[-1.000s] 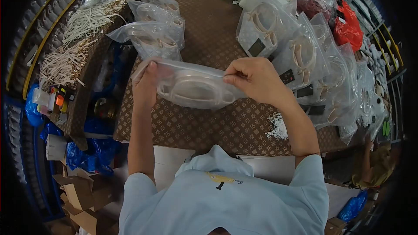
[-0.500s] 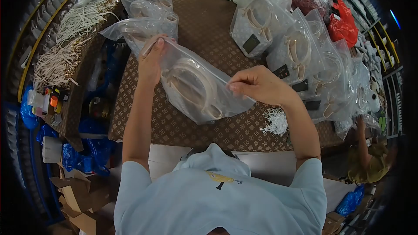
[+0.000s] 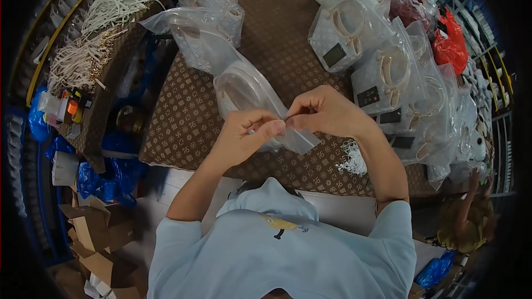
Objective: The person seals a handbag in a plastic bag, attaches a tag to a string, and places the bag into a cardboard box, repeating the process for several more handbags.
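Note:
A pale handbag with curved handles lies inside a clear plastic bag (image 3: 239,86) in front of me on the brown patterned table cover. My left hand (image 3: 250,135) is closed, thumb and fingers pinching the plastic bag's near edge. Right beside it, my right hand (image 3: 321,112) pinches the same edge, and the fingertips of both hands almost touch. Part of the handbag is hidden behind my left hand. A bunch of white strings (image 3: 352,158) lies close to my right forearm.
Bagged handbags (image 3: 208,8) stand at the table's back left, and several more (image 3: 382,72) with dark tags line the right. Straps (image 3: 83,58) are heaped on the left side table. A red plastic bag (image 3: 450,44) sits far right; another person (image 3: 465,218) is at lower right. Open cartons (image 3: 97,232) stand at lower left.
My left hand has moved from the plastic bag's far left corner down and right to my right hand at the near edge. The view has shifted slightly.

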The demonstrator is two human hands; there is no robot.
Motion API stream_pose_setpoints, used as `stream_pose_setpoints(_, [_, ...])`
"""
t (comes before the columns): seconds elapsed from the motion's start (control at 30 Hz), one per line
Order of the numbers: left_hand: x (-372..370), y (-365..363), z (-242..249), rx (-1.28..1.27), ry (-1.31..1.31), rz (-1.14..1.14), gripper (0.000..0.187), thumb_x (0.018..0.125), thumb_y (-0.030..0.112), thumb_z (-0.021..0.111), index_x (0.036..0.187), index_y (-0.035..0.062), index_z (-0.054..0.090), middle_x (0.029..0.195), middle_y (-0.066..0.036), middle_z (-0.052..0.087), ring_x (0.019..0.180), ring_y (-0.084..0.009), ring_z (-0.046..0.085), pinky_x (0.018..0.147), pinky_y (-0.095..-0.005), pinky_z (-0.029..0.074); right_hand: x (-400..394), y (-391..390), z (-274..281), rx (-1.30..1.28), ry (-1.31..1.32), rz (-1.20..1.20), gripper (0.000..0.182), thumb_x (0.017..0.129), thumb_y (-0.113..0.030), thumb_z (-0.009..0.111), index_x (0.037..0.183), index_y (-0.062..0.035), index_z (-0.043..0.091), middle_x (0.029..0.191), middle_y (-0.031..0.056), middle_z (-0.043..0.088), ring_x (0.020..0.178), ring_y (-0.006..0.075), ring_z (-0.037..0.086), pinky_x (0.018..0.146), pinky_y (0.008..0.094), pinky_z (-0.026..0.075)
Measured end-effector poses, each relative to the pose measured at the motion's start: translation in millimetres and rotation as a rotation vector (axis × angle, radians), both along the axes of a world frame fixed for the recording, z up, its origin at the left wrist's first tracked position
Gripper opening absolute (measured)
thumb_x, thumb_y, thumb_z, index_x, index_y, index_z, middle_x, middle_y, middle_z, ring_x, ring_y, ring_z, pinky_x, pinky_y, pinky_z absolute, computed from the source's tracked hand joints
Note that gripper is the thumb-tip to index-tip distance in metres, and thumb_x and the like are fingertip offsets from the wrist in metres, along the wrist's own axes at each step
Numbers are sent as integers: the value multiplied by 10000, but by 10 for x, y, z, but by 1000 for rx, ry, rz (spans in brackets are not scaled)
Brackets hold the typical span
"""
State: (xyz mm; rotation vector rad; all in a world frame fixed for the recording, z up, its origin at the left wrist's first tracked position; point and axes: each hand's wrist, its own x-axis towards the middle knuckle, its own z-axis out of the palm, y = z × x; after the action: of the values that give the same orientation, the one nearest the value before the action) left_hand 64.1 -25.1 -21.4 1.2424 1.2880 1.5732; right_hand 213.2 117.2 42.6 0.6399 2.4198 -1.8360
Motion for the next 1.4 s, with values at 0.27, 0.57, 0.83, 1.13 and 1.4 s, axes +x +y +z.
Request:
stream_pose_setpoints(0.27, [-208,117,236,-325,130,-191,282,860,257,637,814,-21,648,655,7,586,631,-31,511,538,-200,410,-66,-226,-133,533,30,-14,276,690,-303,739,728,-49,638,654,104,617,592,256,589,573,366,435])
stream_pose_setpoints(0.57, [-270,149,-75,-70,-226,-363,198,879,201,610,890,4,628,786,-17,634,742,-68,581,680,-216,480,-4,-117,-139,-89,96,-90,230,742,-176,748,666,-43,577,586,-43,524,556,25,433,486,202,334])
stream_pose_setpoints(0.83, [-237,152,-191,-57,-88,-259,151,873,142,589,798,12,605,733,11,624,638,-16,485,563,-189,385,-65,-328,-119,587,154,-205,125,742,-96,676,718,-18,581,575,41,563,512,80,522,479,263,420])
stream_pose_setpoints(1.13, [-241,-249,-367,67,106,-74,131,799,65,561,694,-13,577,573,-14,565,506,-30,448,454,-214,344,-134,3,-468,1197,158,-527,100,692,-125,612,671,-83,524,627,71,585,568,266,594,494,386,454])
stream_pose_setpoints(1.4, [-327,-397,-547,-254,251,101,169,801,137,588,722,-12,591,622,-62,566,526,-106,520,499,-252,405,-257,-9,-629,1147,166,-489,89,697,-113,612,765,-85,563,704,76,610,646,278,611,558,369,481])
